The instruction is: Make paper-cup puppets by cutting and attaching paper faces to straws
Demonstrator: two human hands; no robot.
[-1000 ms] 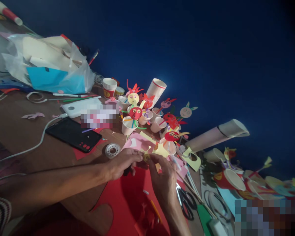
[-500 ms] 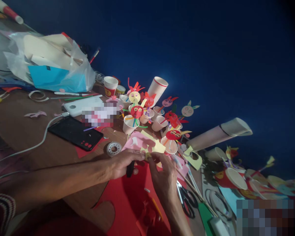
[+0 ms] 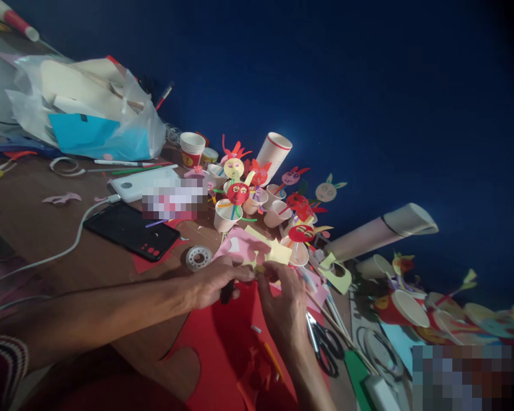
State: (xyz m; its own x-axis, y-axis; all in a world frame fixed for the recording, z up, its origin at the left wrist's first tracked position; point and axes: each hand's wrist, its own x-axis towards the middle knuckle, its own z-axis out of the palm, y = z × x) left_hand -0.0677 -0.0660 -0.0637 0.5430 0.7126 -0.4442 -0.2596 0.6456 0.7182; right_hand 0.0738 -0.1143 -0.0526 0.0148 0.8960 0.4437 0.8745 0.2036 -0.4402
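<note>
My left hand point(image 3: 214, 282) and my right hand point(image 3: 285, 299) meet over the desk, fingertips pinched together on a small yellow paper piece point(image 3: 260, 268). The fingers cover most of it, so its shape does not show. A dark object point(image 3: 227, 292) pokes out under my left fingers; its kind is unclear. Below both hands lies a large red paper sheet point(image 3: 218, 348) with a rounded cutout. Pink paper point(image 3: 235, 242) and pale yellow paper point(image 3: 280, 253) lie just beyond the fingertips. Black-handled scissors point(image 3: 328, 345) rest beside my right wrist.
Paper cups point(image 3: 228, 216) holding paper-face figures stand behind the hands. A tape roll point(image 3: 199, 258), a black phone point(image 3: 131, 231) and a cabled white device point(image 3: 144, 182) lie left. A plastic bag point(image 3: 141, 103) of paper is far left; a rolled white tube point(image 3: 381, 231) lies right.
My fingertips have shifted very slightly around the small yellow paper piece. The view has moved a touch; everything else stays in place.
</note>
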